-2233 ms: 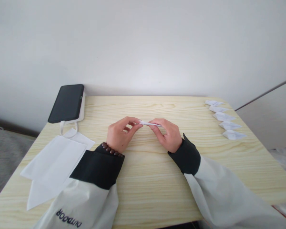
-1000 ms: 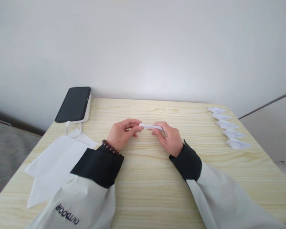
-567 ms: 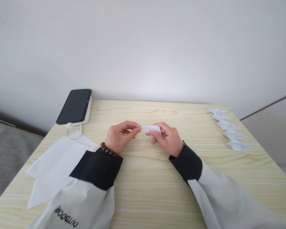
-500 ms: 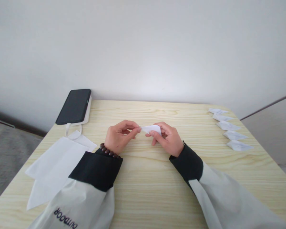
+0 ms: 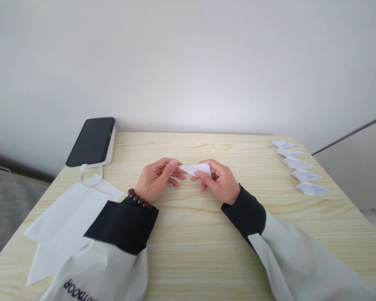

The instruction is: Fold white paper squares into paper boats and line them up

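A small folded piece of white paper, narrow and pointed at its left end, is held above the table. My right hand is closed on its wider right end, thumb on the near face and fingers behind. My left hand, with a dark beaded bracelet at the wrist, is at the pointed tip. Its index finger seems to touch the tip, while the thumb is drawn back and the other fingers are loosely apart. Several similar folded white paper pieces lie in a row on the right of the table.
White paper sheets overlap on the left of the wooden table. Behind them a black-screened device rests on a white block, with a white cable loop hanging toward the sheets. A white wall rises at the table's back edge.
My left thumb has come off the paper's pointed tip and moved back, and the left fingers have spread. My right hand keeps its hold. The view has shifted slightly.
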Available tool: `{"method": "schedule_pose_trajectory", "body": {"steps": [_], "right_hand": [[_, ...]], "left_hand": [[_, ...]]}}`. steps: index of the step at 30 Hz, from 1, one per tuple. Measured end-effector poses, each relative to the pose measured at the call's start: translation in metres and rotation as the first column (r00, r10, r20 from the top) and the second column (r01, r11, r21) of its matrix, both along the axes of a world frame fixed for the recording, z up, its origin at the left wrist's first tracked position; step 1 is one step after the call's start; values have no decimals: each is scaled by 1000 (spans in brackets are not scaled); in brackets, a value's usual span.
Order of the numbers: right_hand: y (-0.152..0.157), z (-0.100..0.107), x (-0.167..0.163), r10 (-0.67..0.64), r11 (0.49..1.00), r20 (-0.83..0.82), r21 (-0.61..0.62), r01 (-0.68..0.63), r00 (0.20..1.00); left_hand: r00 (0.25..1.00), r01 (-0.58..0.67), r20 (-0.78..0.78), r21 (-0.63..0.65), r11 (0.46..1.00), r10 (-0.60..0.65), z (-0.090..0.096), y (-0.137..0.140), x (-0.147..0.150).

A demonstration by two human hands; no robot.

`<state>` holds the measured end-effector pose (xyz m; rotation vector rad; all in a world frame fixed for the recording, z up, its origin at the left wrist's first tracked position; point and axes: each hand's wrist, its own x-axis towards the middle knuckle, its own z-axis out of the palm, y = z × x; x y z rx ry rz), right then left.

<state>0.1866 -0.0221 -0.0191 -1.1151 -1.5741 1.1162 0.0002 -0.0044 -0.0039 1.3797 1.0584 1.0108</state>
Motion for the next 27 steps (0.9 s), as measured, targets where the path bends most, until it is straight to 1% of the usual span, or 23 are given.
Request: {"method": "schedule_pose_trajectory", "body": {"steps": [2,5,9,13,15,18,21,27], "right_hand": [[-1,0,1,-2,1000,34,31,1,999],[-2,-1,1,-14,998,84,58,9,996],[-2,0,1,-38,997,119,66,30,992],[-2,-1,2,-49,995,146,98,35,988],[-2,-2,2,-55,991,179,128,32,982],[-2,-3,3,-53,987,214,161,19,975],[-2,-3,3,-51,987,223,161,15,973],[-2,-3,3,-65,984,243,179,22,968]], "left_hand": [[998,54,-19,-43,998,-54,-1,2,-1],[994,91,-65,-32,995,-92,-1,3,-3],[990,97,-99,-20,995,-99,-1,3,-3],[997,72,-36,-53,996,-74,-2,3,-2],[997,66,-30,-71,995,-68,-2,3,-2],[992,85,-92,-52,995,-90,-2,3,-3],[980,121,-159,-23,992,-123,-1,3,-4],[967,160,-201,5,987,-156,1,2,-5]]}}
